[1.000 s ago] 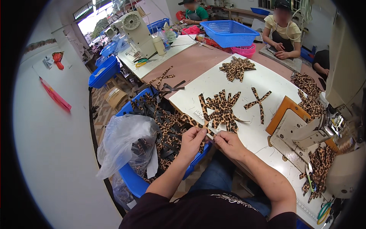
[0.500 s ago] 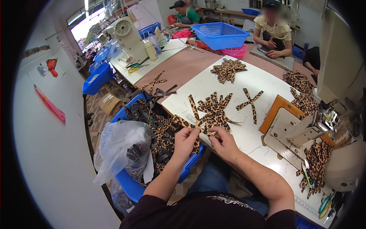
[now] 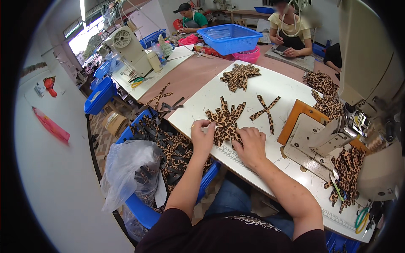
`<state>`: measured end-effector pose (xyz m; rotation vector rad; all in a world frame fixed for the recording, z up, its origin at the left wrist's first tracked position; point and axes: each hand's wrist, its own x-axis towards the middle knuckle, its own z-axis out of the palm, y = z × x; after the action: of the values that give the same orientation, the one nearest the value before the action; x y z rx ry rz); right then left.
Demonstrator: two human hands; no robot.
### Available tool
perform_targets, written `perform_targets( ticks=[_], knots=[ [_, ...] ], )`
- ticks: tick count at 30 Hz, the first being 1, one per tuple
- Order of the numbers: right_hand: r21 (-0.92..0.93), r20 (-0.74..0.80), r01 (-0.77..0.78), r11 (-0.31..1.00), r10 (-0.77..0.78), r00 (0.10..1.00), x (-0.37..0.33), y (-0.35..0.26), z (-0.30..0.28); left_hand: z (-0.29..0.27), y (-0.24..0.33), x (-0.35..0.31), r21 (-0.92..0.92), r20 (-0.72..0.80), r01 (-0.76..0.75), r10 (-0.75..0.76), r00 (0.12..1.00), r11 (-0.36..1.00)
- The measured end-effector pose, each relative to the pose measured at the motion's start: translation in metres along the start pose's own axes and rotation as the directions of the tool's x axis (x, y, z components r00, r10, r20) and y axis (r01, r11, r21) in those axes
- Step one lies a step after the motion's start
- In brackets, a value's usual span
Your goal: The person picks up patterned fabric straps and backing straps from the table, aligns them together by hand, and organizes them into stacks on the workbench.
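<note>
On the white table in front of me lies a fanned stack of leopard-print strips [image 3: 227, 119], crossed pieces laid over one another. My left hand [image 3: 203, 137] is at the stack's left edge, thumb and fingers closed on a strip end. From the right, my right hand [image 3: 252, 146] bends its fingers over the near end of the stack, thumb tucked in beside it. A single X-shaped leopard-print piece [image 3: 265, 111] lies apart to the right. Farther back sits another stack of leopard-print strips [image 3: 240, 76].
A sewing machine [image 3: 310, 143] stands at right, with more strips [image 3: 348, 175] and scissors [image 3: 362, 219] near it. Left of the table, a blue basket [image 3: 143, 211] holds strips and a plastic bag [image 3: 133, 168]. Two people work at the back, beyond a blue basket [image 3: 230, 38].
The leopard-print piece I held at the table edge now lies on the stack. My right hand has moved forward onto the stack; my left has moved slightly up. The view has shifted a little.
</note>
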<state>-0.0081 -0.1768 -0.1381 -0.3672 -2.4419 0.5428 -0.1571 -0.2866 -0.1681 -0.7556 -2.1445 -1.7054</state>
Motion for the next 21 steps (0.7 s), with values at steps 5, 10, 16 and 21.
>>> perform_targets(
  ticks=[5,10,16,21],
  knots=[
    [0.013,-0.148,0.142,0.99,-0.139,0.979,-0.004,-0.002,0.003,-0.055,-0.043,-0.031,0.165,-0.176,-0.06,0.089,0.98,0.984],
    [-0.052,-0.216,0.246,0.968,-0.252,0.943,-0.002,-0.008,0.003,-0.083,-0.135,-0.053,0.169,0.067,0.279,-0.294,0.954,0.945],
    [-0.065,-0.233,0.231,0.971,-0.239,0.943,-0.002,-0.001,0.015,-0.055,-0.14,-0.071,0.706,0.608,-0.121,-0.509,0.609,0.698],
    [-0.056,-0.258,0.227,0.972,-0.234,0.937,0.001,-0.005,0.026,-0.054,-0.167,-0.064,0.713,0.64,-0.158,-0.541,0.546,0.683]
  ],
)
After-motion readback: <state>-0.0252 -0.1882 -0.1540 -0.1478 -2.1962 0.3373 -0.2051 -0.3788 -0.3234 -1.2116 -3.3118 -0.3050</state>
